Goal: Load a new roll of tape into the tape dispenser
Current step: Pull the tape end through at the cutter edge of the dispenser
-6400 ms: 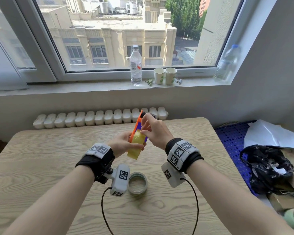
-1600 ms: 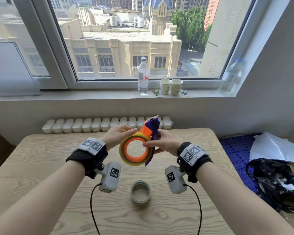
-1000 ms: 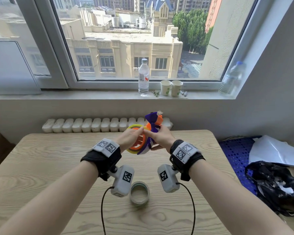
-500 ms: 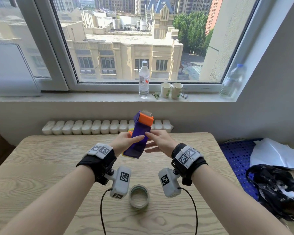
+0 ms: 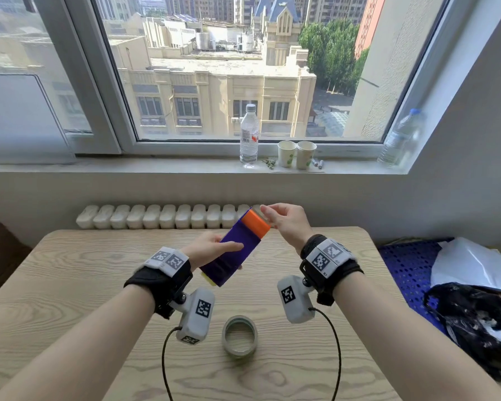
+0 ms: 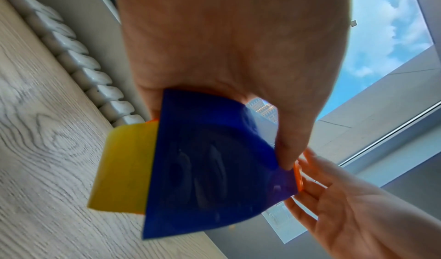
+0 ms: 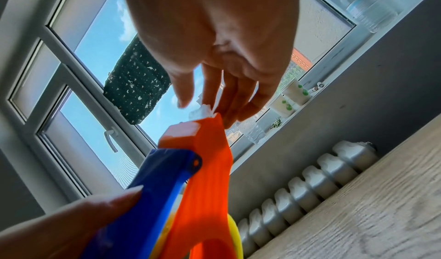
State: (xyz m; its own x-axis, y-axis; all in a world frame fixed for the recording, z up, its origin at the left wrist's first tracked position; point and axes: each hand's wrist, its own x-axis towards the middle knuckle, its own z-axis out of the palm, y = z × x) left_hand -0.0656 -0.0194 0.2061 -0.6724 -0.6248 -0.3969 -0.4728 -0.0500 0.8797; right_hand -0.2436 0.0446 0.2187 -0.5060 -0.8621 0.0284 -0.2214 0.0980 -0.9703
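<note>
My left hand (image 5: 209,247) grips the purple body of the tape dispenser (image 5: 229,264), held above the wooden table (image 5: 70,285) and tilted up to the right. The yellow tape roll (image 6: 124,168) sits inside and pokes out at the lower end. My right hand (image 5: 287,224) is at the orange tip (image 5: 255,222), thumb and straight fingers slightly apart. A whitish tape end (image 7: 201,111) at the tip touches the fingers (image 7: 226,101). A grey tape ring (image 5: 239,338) lies flat on the table between my wrists.
A row of white radiator segments (image 5: 156,217) runs behind the table's far edge. A water bottle (image 5: 248,137), two paper cups (image 5: 295,154) and another bottle (image 5: 399,140) stand on the windowsill. A black bag (image 5: 472,319) and white sheet (image 5: 475,264) lie on the right.
The dispenser has tilted over to the right and sunk a little in my left hand. My right hand has risen from beside the purple body to the orange tip.
</note>
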